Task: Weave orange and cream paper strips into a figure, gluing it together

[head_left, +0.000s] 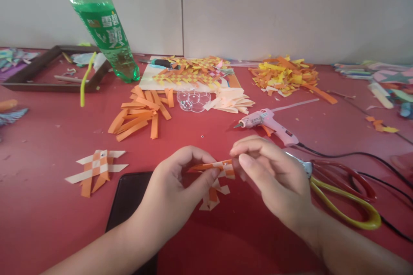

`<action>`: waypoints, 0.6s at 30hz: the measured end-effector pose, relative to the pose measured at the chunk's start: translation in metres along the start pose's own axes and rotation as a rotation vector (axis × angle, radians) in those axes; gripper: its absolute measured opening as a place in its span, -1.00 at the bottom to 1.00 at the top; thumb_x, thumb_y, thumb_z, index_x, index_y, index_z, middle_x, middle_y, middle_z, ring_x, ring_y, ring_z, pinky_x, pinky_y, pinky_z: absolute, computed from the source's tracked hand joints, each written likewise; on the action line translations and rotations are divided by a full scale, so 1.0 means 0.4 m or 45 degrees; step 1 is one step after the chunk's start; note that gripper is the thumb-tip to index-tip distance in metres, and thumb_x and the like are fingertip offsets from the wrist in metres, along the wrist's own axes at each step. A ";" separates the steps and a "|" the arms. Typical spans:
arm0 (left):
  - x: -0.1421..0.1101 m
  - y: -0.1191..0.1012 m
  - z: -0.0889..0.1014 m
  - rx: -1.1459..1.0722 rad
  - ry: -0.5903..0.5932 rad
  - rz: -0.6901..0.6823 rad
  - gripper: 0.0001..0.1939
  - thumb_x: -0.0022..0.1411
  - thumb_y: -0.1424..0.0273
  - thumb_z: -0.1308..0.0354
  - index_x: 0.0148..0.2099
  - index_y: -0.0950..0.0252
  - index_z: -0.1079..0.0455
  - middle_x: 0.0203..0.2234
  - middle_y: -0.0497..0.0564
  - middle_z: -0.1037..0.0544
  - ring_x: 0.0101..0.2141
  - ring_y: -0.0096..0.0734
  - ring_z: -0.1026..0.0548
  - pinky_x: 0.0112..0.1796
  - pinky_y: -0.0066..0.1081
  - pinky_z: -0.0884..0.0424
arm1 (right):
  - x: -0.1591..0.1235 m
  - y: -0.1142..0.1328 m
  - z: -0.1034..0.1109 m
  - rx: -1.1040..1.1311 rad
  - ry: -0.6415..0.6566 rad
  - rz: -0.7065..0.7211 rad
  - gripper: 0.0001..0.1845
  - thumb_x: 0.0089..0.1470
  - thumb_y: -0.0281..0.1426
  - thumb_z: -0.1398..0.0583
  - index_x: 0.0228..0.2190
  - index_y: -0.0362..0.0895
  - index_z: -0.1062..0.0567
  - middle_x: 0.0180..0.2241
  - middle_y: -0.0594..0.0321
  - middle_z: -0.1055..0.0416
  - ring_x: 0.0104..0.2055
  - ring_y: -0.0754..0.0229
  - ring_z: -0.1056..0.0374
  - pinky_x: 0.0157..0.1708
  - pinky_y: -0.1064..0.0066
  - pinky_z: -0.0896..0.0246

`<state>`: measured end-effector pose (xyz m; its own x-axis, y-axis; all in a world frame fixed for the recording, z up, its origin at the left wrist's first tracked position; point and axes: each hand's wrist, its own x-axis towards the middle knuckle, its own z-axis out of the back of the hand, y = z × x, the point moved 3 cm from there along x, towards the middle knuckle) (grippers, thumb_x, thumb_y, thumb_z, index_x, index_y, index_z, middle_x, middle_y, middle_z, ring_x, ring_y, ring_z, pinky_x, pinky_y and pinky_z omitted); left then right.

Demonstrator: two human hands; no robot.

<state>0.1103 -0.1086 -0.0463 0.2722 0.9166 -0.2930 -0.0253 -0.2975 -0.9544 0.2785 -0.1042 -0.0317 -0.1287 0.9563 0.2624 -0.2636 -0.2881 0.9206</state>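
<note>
1. Left hand (180, 182), knuckles arched, pinches a woven paper piece (228, 166) between thumb and forefinger.
2. Right hand (274, 174) curls just beside its end; whether those fingers grip anything, I cannot tell.
3. Checkered orange and cream, the piece hangs over the red table (254, 240).

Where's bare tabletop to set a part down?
Mostly bare red tabletop: near left, bordered by the woven paper piece above and black slab to its right; also between the forearms, below both hands. Crowded: the back, with bottle, dark frame and yellow-orange scrap pile; and beyond the right hand, with scissors and cords.
</note>
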 end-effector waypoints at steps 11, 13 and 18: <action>-0.009 -0.029 0.031 0.304 -0.359 -0.431 -0.87 0.04 0.55 -0.24 -0.43 0.19 -0.50 -0.18 0.02 -0.51 -0.02 -0.23 -0.44 -0.10 -0.39 -0.43 | 0.002 -0.015 0.014 -0.118 0.080 -0.150 -0.60 0.30 -0.21 0.02 -0.55 -0.09 -0.28 -0.58 0.33 -0.23 -0.55 0.32 -0.14 -0.57 0.43 -0.07; -0.011 -0.034 0.034 0.312 -0.379 -0.482 -0.87 0.05 0.53 -0.24 -0.44 0.16 -0.51 -0.25 0.03 -0.52 0.05 -0.20 -0.36 -0.13 -0.41 -0.43 | 0.002 -0.014 0.013 -0.094 0.097 -0.203 -0.56 0.28 -0.19 -0.01 -0.60 -0.10 -0.27 -0.63 0.35 -0.20 -0.58 0.34 -0.11 -0.60 0.46 -0.04; -0.010 -0.032 0.032 0.222 -0.349 -0.484 -0.81 0.04 0.57 -0.25 -0.44 0.13 -0.53 -0.33 -0.01 -0.50 -0.03 -0.31 -0.38 -0.16 -0.49 -0.42 | 0.001 -0.031 -0.001 0.222 0.172 -0.361 -0.70 0.13 -0.17 -0.20 -0.51 -0.12 -0.43 -0.61 0.36 -0.29 -0.59 0.36 -0.21 -0.63 0.51 -0.11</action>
<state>0.0972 -0.1049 -0.0337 0.0311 0.9949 0.0957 -0.1399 0.0991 -0.9852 0.2814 -0.1002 -0.0429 -0.2024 0.9785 -0.0405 -0.1418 0.0116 0.9898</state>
